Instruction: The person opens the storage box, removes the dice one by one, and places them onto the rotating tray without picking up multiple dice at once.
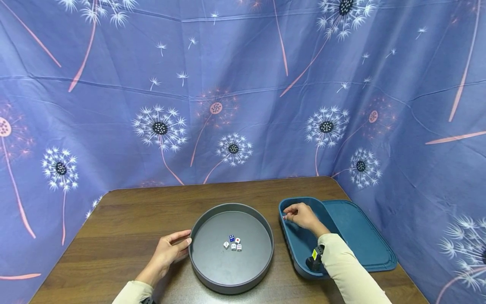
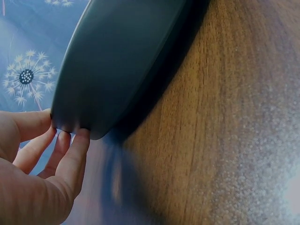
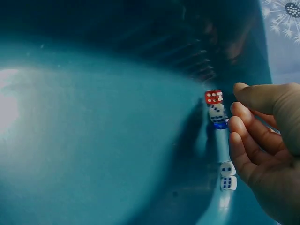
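In the head view, several white dice [image 1: 233, 247] and one blue die [image 1: 232, 238] lie together on the floor of a round dark grey tray [image 1: 212, 270]. My left hand [image 1: 167, 253] touches the tray's left outer wall with thumb and fingertips; the left wrist view shows them against its side. My right hand [image 1: 301, 216] reaches into a teal box [image 1: 309, 240]. In the right wrist view, a red die [image 3: 213, 97], a white die [image 3: 217, 113] and a blue die [image 3: 220, 125] sit close together beside its fingertips, which appear apart from them. White dice [image 3: 228, 183] lie nearer.
A flat teal lid [image 1: 364, 236] lies on the brown wooden table [image 1: 152, 211], to the right of the box and partly behind it. Blue dandelion-print cloth [image 1: 258, 101] hangs behind the table and along its sides.
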`<act>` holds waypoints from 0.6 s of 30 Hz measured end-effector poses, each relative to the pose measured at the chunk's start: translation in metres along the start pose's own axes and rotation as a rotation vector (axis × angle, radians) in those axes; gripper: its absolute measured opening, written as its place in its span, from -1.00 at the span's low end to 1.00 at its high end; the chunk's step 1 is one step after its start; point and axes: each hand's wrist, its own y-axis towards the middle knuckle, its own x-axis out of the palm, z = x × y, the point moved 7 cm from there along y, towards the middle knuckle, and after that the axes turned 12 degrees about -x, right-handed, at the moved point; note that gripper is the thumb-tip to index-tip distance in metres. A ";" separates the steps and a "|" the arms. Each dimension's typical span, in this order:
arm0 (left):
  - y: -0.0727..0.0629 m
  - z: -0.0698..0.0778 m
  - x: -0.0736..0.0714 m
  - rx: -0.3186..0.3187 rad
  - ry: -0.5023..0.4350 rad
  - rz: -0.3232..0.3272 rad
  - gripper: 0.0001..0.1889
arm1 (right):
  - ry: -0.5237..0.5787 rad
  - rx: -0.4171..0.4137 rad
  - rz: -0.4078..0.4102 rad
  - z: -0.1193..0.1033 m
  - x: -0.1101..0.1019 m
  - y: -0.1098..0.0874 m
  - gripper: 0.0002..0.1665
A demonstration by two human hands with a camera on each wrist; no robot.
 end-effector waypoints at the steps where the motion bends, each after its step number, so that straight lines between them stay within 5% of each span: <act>1: 0.000 0.000 0.000 -0.004 0.000 0.002 -0.63 | -0.005 0.001 -0.002 0.001 0.002 0.000 -0.85; 18: -0.004 0.002 0.000 0.000 0.003 0.011 -0.63 | -0.090 -0.001 0.019 0.006 0.011 0.000 -0.87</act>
